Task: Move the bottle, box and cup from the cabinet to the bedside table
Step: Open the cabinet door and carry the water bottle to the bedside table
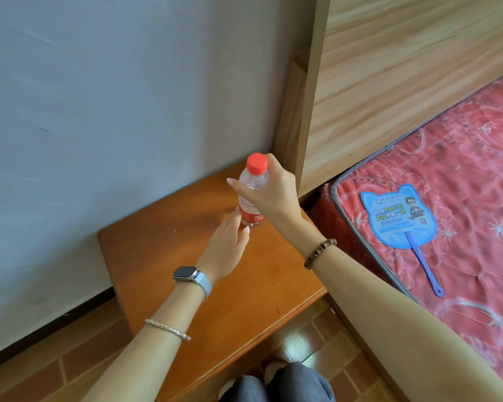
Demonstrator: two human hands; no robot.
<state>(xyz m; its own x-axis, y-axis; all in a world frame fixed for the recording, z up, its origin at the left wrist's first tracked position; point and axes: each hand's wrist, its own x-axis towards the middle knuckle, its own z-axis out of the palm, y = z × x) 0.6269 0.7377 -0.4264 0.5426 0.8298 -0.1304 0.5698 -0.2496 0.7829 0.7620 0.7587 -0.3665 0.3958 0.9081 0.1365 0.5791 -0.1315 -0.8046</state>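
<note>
A clear plastic bottle [251,185] with a red cap and a red label stands upright on the orange-brown bedside table [186,256], near its far right corner. My right hand [270,190] grips the bottle's upper part just below the cap, fingers curled round it. My left hand [227,245] touches the bottle's base at the label, with its fingers loosely bent beside it. The box, the cup and the cabinet are out of view.
A grey wall [114,111] runs behind the table. A wooden headboard [404,68] rises at the right, beside a bed with a red patterned mattress [462,198]. A blue cat-shaped hand fan [401,216] lies on the mattress. Brick-pattern floor tiles [317,343] and my knees show below.
</note>
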